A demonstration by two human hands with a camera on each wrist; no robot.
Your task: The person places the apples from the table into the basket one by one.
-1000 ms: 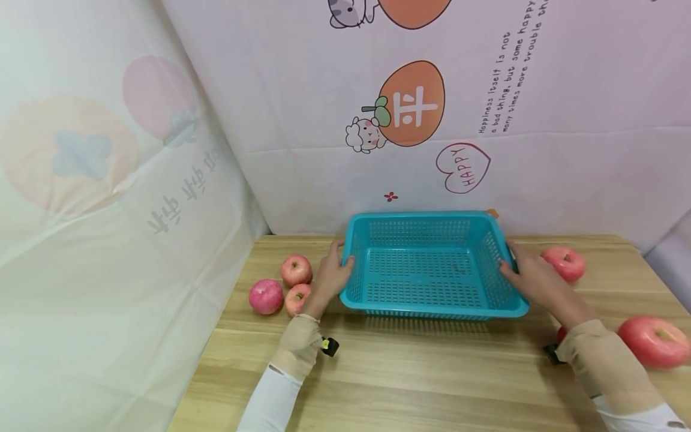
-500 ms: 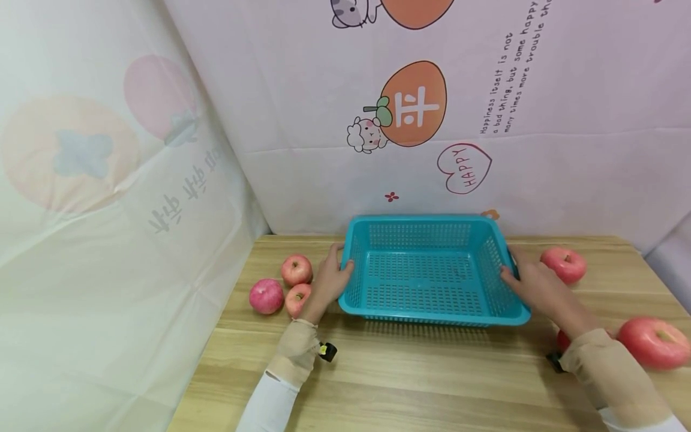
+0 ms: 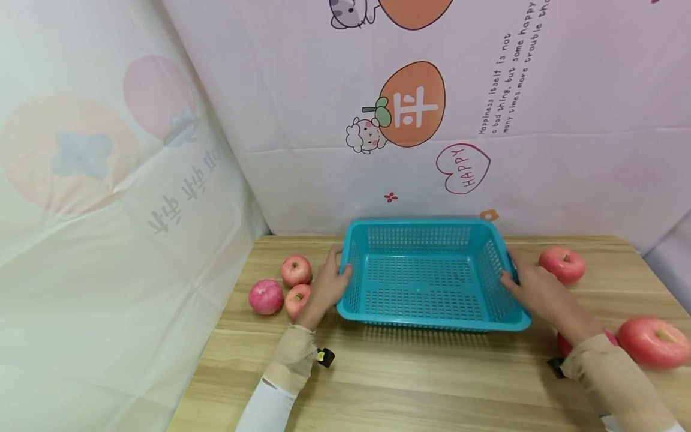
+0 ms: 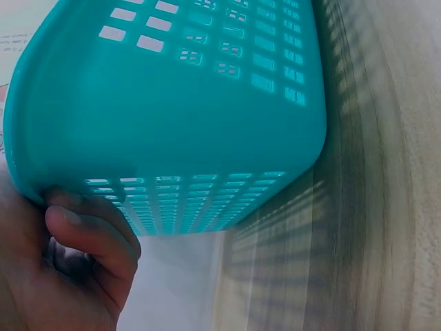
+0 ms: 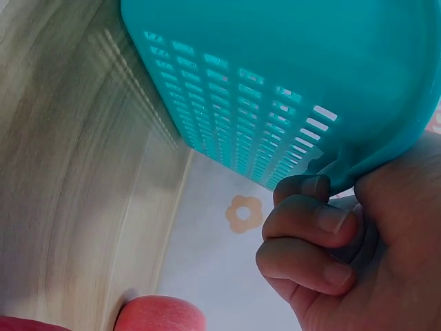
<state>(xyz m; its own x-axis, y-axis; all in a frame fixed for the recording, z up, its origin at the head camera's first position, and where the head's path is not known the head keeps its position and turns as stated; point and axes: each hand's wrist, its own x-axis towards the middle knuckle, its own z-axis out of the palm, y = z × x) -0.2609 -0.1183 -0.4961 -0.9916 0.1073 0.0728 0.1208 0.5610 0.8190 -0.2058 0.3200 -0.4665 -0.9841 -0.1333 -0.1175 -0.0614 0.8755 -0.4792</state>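
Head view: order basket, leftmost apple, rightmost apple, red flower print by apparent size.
1. basket
2. rightmost apple
3. leftmost apple
4. red flower print
Nearness may enlarge the rightmost apple.

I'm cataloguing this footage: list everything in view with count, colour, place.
basket: 1, teal, centre
left apples: 3, pinkish red, basket's left
right apples: 2, red, basket's right
half-hidden red thing: at least 1, right foreground
table: 1, brown, beneath
printed cloth: count unclear, white, behind and left
wrist devices: 2, black, at the wrists
sleeves: 2, white, tan cuffs, forearms
left hand: 1, gripping basket's left end
right hand: 1, gripping its right end
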